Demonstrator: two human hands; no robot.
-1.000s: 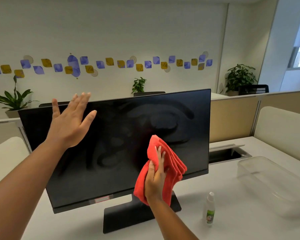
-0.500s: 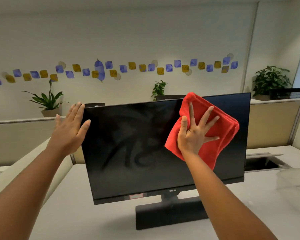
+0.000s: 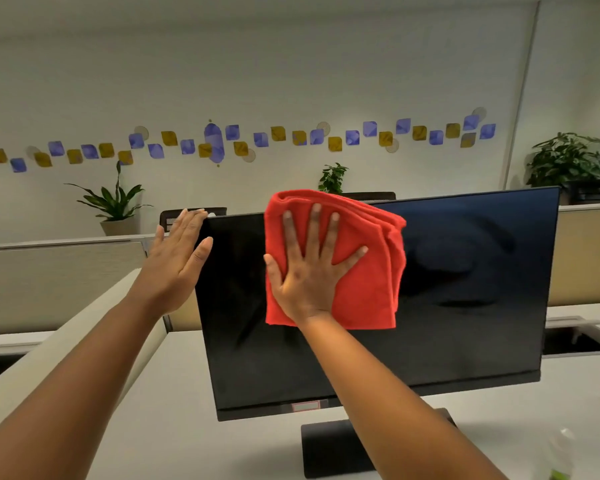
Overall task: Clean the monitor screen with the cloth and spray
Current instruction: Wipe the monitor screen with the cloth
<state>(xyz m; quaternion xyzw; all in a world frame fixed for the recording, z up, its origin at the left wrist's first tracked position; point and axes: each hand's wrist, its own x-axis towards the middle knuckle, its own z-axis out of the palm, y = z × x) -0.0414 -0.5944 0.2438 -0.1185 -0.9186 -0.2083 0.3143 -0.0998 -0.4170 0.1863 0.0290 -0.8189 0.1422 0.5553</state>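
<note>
Since 0.5 s ago, right hand [image 3: 310, 271], splayed flat on red cloth [image 3: 361, 271], has slid left along monitor screen [image 3: 465, 289] top. Left hand [image 3: 177, 261], open, braces corner. Risk: hard push tips monitor; streaks remain right.

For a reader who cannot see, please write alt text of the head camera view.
A right hand presses a folded red cloth flat against the upper part of a dark monitor screen, while the left hand steadies its upper left corner. The monitor stands on a white desk in an office.
</note>
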